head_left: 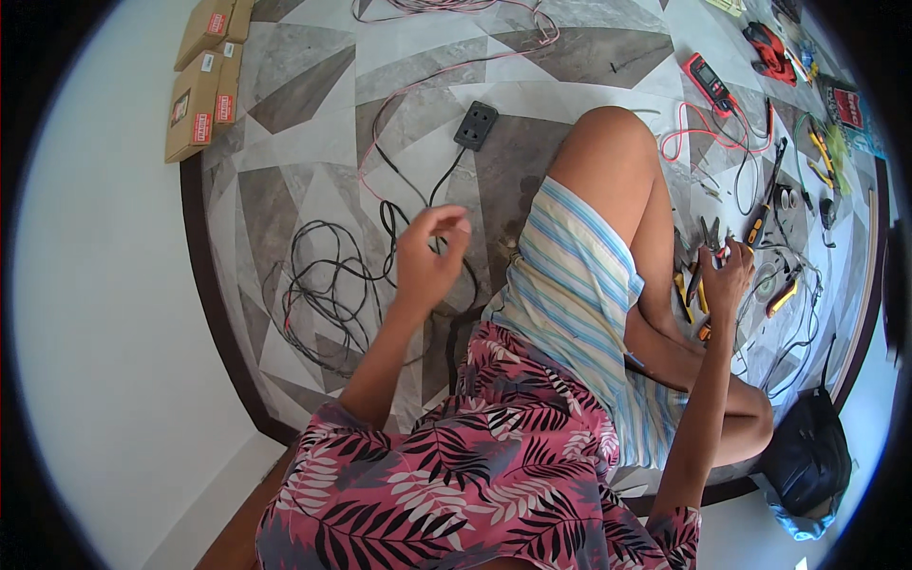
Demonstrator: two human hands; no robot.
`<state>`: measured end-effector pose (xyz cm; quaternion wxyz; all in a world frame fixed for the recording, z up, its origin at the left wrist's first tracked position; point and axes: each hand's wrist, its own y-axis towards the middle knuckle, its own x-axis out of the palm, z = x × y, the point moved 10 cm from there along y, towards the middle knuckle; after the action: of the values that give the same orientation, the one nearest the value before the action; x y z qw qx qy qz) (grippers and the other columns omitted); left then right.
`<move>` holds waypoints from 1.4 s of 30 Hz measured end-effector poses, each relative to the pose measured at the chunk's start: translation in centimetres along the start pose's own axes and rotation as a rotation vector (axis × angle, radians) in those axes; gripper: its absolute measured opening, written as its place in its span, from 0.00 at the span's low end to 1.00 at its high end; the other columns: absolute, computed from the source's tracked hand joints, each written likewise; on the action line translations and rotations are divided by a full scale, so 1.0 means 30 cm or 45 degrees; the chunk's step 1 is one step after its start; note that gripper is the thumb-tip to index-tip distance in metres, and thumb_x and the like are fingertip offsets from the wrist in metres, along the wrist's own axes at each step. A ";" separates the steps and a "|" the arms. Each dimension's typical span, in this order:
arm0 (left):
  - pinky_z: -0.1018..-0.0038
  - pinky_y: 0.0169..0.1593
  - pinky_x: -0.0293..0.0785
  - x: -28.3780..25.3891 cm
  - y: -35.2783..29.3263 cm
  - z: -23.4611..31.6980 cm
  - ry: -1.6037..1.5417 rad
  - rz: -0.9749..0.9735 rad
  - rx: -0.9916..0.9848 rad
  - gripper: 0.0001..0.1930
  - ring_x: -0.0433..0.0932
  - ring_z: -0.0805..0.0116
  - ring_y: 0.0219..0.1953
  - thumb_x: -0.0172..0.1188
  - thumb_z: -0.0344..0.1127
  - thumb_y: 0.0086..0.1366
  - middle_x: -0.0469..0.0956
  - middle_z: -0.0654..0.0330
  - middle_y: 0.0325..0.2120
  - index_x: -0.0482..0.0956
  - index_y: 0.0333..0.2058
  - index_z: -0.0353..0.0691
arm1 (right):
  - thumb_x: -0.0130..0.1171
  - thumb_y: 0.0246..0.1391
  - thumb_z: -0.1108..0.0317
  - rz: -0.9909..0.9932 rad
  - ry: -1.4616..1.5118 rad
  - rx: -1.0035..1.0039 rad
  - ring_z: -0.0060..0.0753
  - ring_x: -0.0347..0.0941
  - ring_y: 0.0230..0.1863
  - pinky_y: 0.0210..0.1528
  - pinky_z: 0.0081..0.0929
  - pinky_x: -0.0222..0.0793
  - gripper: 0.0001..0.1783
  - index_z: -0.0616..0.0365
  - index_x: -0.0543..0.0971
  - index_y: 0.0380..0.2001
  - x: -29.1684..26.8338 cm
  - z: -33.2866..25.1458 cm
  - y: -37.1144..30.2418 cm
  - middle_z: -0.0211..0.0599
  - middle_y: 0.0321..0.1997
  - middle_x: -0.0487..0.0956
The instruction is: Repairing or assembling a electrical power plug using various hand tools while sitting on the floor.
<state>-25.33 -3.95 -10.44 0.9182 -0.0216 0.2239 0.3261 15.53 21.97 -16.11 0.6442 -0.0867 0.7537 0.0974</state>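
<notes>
My left hand is raised over the floor, its fingers curled in toward the thumb. Anything pinched there is too small to make out. Behind it runs a black cable that leads to a black socket block. Off to the right, my right hand is closed round a pair of pliers, whose dark jaws point away from me. Close by the right hand lie a screwdriver with an orange and black handle and yellow-handled tools.
A tangled black cable spreads at the left. Cardboard boxes stand by the wall. Red-black wire crosses the far floor. At the right lie a red multimeter, yellow-handled pliers, loose wires and a black bag.
</notes>
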 end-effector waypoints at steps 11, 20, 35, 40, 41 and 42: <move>0.72 0.40 0.77 0.330 -0.190 -0.339 -0.614 -0.302 -1.003 0.31 0.80 0.66 0.39 0.62 0.35 0.63 0.79 0.50 0.40 0.59 0.61 0.30 | 0.61 0.50 0.74 -0.295 0.836 -0.244 0.37 0.77 0.37 0.42 0.29 0.71 0.14 0.68 0.78 0.41 -0.207 -0.419 -0.111 0.45 0.36 0.79; 0.75 0.35 0.78 0.322 0.124 -0.358 -0.814 -0.214 -0.859 0.26 0.80 0.70 0.33 0.57 0.27 0.65 0.80 0.51 0.38 0.61 0.59 0.29 | 0.59 0.49 0.80 -0.438 1.014 -0.443 0.36 0.77 0.33 0.39 0.27 0.72 0.11 0.70 0.77 0.39 -0.192 -0.663 -0.151 0.46 0.32 0.78; 0.70 0.49 0.75 0.533 0.534 -0.334 -0.109 -0.494 0.039 0.20 0.81 0.63 0.44 0.59 0.33 0.63 0.80 0.51 0.44 0.74 0.53 0.36 | 0.59 0.52 0.79 -0.466 1.144 -0.327 0.31 0.79 0.34 0.40 0.26 0.75 0.11 0.67 0.78 0.40 -0.136 -0.615 -0.157 0.43 0.33 0.79; 0.70 0.47 0.77 0.459 0.492 -0.275 0.082 -0.437 0.238 0.22 0.79 0.60 0.47 0.63 0.29 0.59 0.77 0.50 0.49 0.74 0.53 0.38 | 0.59 0.50 0.77 -0.456 1.039 -0.370 0.37 0.77 0.34 0.38 0.28 0.72 0.11 0.67 0.78 0.39 -0.126 -0.486 -0.147 0.44 0.34 0.80; 0.68 0.47 0.77 0.427 0.476 -0.269 0.110 -0.417 0.214 0.21 0.79 0.59 0.46 0.62 0.28 0.60 0.77 0.49 0.48 0.74 0.53 0.37 | 0.60 0.49 0.77 -0.426 1.000 -0.438 0.40 0.78 0.34 0.38 0.29 0.72 0.11 0.66 0.78 0.39 -0.139 -0.443 -0.132 0.46 0.34 0.80; 0.68 0.46 0.77 0.390 0.460 -0.300 0.127 -0.392 0.201 0.20 0.79 0.60 0.46 0.61 0.28 0.61 0.77 0.50 0.46 0.74 0.53 0.36 | 0.59 0.48 0.77 -0.349 0.788 -0.468 0.43 0.79 0.33 0.37 0.31 0.73 0.11 0.66 0.78 0.38 -0.129 -0.370 -0.117 0.48 0.34 0.79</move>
<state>-29.27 12.11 -22.04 0.9439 0.0004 0.2880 0.1617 6.43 15.74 -10.74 0.3671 -0.3263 0.8637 0.1131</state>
